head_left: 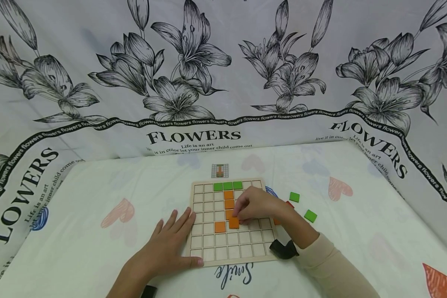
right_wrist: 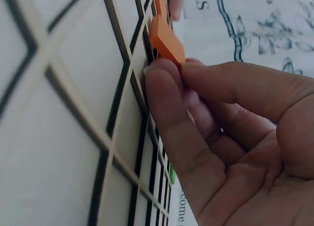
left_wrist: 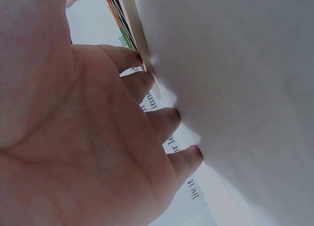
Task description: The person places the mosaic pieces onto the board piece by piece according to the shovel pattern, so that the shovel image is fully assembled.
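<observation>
A pale wooden grid board (head_left: 233,252) lies on the cloth. Three green tiles (head_left: 228,186) sit in its top row, with a column of orange tiles (head_left: 229,204) below and another orange tile (head_left: 220,227) lower left. My right hand (head_left: 257,205) pinches an orange square tile (head_left: 234,223) between thumb and finger at the column's lower end. In the right wrist view, that tile (right_wrist: 167,39) tilts against the grid. My left hand (head_left: 167,244) lies spread along the board's left side, fingertips at the edge and thumb at the lower left corner.
Above the board is a small printed pattern card (head_left: 219,170). Loose green tiles (head_left: 294,197) lie to the right, near a partly hidden red tile (head_left: 290,204) and an orange tile (head_left: 277,222) beside my right wrist. A flower-printed cloth (head_left: 193,136) hangs behind.
</observation>
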Demonstrator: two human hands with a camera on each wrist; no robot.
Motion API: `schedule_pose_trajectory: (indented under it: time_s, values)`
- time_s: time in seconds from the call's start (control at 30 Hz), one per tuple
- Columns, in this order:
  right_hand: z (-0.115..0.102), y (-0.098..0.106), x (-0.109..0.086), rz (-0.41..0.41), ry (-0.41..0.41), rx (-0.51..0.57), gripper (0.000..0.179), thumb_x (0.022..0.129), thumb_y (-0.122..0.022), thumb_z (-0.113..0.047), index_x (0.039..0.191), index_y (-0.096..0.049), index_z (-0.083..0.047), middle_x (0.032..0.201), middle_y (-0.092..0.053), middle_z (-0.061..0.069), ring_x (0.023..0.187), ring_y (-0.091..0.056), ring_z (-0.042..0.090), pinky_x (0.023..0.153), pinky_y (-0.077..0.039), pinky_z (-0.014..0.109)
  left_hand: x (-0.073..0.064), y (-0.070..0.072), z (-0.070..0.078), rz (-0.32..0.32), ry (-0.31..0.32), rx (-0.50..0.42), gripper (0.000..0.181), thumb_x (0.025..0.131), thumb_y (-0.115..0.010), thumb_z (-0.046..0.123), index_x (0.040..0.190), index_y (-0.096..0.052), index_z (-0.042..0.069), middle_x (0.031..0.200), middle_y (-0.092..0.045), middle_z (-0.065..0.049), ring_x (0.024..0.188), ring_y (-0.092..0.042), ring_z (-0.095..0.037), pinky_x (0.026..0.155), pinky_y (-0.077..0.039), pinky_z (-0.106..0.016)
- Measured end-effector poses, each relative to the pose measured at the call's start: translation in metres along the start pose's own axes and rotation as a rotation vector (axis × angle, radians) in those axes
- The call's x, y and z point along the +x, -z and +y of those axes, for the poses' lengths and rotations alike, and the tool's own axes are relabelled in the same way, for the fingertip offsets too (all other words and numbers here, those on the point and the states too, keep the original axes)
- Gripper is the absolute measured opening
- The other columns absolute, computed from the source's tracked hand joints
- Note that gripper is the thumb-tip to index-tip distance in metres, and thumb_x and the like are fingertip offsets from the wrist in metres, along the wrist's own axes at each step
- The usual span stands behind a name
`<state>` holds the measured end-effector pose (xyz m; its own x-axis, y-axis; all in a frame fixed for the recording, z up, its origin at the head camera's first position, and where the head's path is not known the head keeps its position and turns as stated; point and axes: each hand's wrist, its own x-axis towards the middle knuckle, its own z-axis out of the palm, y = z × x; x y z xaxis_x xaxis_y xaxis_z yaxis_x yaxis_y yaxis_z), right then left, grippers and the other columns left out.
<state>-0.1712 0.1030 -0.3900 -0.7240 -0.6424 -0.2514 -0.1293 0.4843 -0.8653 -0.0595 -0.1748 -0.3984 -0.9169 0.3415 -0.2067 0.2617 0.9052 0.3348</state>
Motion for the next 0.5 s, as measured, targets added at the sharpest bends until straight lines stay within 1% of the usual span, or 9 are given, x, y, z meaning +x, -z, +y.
schedule_pose_trajectory:
  time_s: [0.17,0.33,0.5]
  values:
    - [-0.003,-0.005,0.000,0.028,0.021,-0.074,0.013,0.084,-0.072,0.003,0.080,-0.078,-0.008,0.071,-0.071,0.000,0.063,-0.066,0.016,0.061,-0.056,0.029,0.000,0.000,0.000,-0.002,0.000,0.006,0.118,0.070,-0.065,0.082,0.159,-0.031,0.013,0.166,-0.020,-0.004,0.150,-0.012,-0.040,0.114,-0.012,-0.068]
    - [-0.006,-0.009,0.001,0.028,0.036,-0.123,0.016,0.084,-0.072,0.002,0.078,-0.078,-0.011,0.071,-0.070,-0.003,0.063,-0.062,0.013,0.061,-0.054,0.027,0.000,0.000,0.000,-0.005,0.003,0.003,0.118,0.070,-0.063,0.083,0.159,-0.030,0.013,0.166,-0.019,-0.003,0.151,-0.011,-0.039,0.114,-0.011,-0.067]
    - [-0.009,-0.011,0.000,0.034,0.059,-0.172,0.017,0.084,-0.073,0.002,0.077,-0.078,-0.012,0.072,-0.069,-0.006,0.068,-0.060,0.012,0.062,-0.052,0.027,0.000,0.001,0.000,-0.007,0.007,-0.004,0.118,0.070,-0.064,0.083,0.160,-0.029,0.014,0.166,-0.018,-0.002,0.151,-0.011,-0.039,0.114,-0.011,-0.067]
